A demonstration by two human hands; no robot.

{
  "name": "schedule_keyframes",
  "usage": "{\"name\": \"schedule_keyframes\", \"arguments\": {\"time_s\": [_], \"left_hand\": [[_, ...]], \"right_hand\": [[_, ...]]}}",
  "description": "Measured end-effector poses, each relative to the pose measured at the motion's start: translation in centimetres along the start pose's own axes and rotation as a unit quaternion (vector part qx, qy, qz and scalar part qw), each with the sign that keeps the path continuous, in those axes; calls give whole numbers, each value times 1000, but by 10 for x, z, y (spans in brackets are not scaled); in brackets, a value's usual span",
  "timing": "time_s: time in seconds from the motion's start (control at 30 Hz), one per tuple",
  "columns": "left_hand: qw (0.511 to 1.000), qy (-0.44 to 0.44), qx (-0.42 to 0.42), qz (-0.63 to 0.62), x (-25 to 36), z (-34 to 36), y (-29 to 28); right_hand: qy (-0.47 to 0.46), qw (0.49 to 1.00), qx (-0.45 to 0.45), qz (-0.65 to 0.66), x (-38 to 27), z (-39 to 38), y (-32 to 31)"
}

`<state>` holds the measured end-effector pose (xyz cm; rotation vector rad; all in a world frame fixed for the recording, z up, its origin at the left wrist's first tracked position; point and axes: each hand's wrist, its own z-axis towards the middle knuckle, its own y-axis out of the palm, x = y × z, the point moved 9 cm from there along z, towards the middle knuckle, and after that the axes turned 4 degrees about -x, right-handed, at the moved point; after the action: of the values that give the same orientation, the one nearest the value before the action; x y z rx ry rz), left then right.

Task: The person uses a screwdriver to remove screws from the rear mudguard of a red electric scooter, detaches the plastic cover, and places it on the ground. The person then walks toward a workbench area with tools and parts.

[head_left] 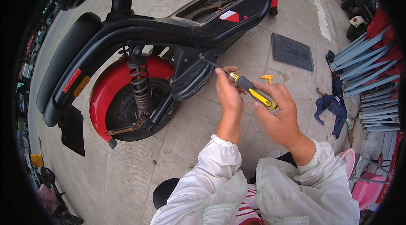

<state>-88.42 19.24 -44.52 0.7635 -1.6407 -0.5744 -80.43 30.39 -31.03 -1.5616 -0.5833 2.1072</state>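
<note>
A screwdriver (pixel 256 92) with a grey and yellow handle slants up to the left, its thin shaft reaching a screw spot on the black side cover (pixel 191 70) of an electric scooter (pixel 169 30). Around the handle's back end, the fingers of my right hand (pixel 279 108) are closed. Farther forward, my left hand (pixel 229 96) has its thumb and fingers curled at the shaft, close to the cover's edge. The tip's exact seat is too small to make out. Behind the cover stand a coil spring shock (pixel 140 83) and a red rear fender (pixel 99 100).
A black rectangular panel (pixel 292 51) lies on the pavement beyond my hands, and a small orange piece (pixel 267 78) lies nearer. Dark blue cloth (pixel 334 102) and stacked grey-blue folded frames (pixel 370 64) are at the right. Pink plastic items (pixel 367 189) stand lower right.
</note>
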Motion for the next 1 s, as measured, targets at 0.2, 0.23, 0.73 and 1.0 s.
{"name": "schedule_keyframes", "arguments": {"time_s": [0.2, 0.23, 0.73, 1.0], "left_hand": [[857, 258, 90, 436, 106, 12, -14], [804, 282, 82, 518, 126, 19, -6], [354, 214, -152, 898, 90, 91, -9], [869, -20, -32, 493, 135, 57, -57]], "right_hand": [[126, 963, 48, 232, 25, -2, -21], [140, 953, 49, 264, 28, -2, -24], [247, 848, 39, 467, 64, 3, -15], [328, 713, -95, 612, 50, -13, 34]]}}
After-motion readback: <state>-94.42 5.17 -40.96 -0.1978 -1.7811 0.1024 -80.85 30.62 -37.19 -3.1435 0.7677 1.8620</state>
